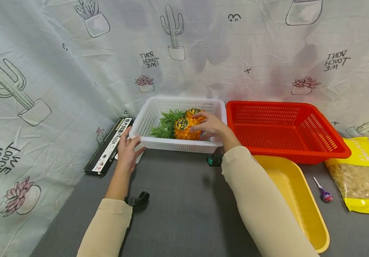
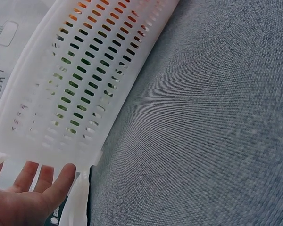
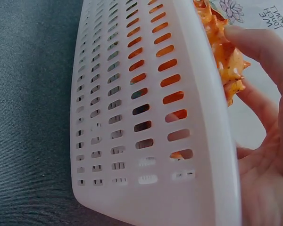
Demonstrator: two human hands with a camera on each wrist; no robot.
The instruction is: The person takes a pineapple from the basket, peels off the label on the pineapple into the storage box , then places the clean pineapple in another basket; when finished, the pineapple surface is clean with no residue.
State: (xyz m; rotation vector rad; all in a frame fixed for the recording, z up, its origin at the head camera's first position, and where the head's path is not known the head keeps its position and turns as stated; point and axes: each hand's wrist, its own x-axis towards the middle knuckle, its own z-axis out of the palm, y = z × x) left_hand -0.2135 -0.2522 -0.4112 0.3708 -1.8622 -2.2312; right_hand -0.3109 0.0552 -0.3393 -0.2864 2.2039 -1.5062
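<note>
- A dark grey desk (image 1: pixel 178 200), finely ribbed up close, stands before a pale curtain (image 1: pixel 203 53) printed with potted cacti and reversed lettering.
- On the desk, a red basket (image 1: pixel 274 137) sits just beside the white basket (image 1: pixel 175 145); a yellow tray (image 1: pixel 288 192), lollipop (image 1: pixel 325 195) and pasta bag (image 1: pixel 361 180) lie to the right, a black box (image 1: pixel 109 146) to the left.
- The right sleeve (image 1: pixel 261 200) covers part of the tray; the frame cuts off the bag.
- A white item (image 1: pixel 139 156) near the left hand (image 1: pixel 127 151) is mostly hidden; I cannot tell what it is.
- The left fingers are spread and fairly straight, touching the white basket's left end.
- The right hand (image 1: pixel 215 127) reaches over the rim, its bent fingers apart at the front pineapple (image 1: pixel 182 134); one touches it, but I cannot tell whether they grip.
- This pineapple lies on its side in the white basket: orange, spiky skin, green crown pointing left, black-and-yellow label.
- A second pineapple (image 1: pixel 189 114) behind it, similarly labelled, is largely hidden.
</note>
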